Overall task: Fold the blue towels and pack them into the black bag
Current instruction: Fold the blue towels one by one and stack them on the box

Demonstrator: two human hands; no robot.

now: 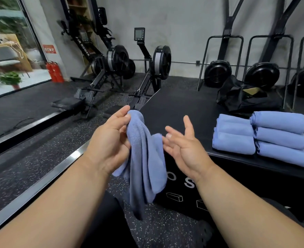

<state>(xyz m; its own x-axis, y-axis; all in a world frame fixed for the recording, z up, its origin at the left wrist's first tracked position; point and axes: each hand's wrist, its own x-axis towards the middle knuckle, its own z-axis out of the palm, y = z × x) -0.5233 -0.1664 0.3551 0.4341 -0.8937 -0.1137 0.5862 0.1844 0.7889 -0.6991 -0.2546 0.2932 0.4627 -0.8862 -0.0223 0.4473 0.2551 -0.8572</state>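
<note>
Holding one blue towel (144,158) up in front of me, left hand (110,138) pinching its top edge between thumb and curled fingers, the rest hanging limp toward the floor; my right hand (181,145) sits just beside the cloth, fingers spread and loose, fingertips at a hanging fold but gripping nothing. By my reckoning this is the start of a fold; the towel is bunched, so the next move calls for the right hand to find a free corner and pull the cloth out flat. Folded towels (260,136) lie in two stacks on the black box (192,199) to my right, well apart from my hands; behind them the black bag (244,99) slumps with its mouth open, something tan showing inside, no towel visible in it, so packing looks not yet begun.
</note>
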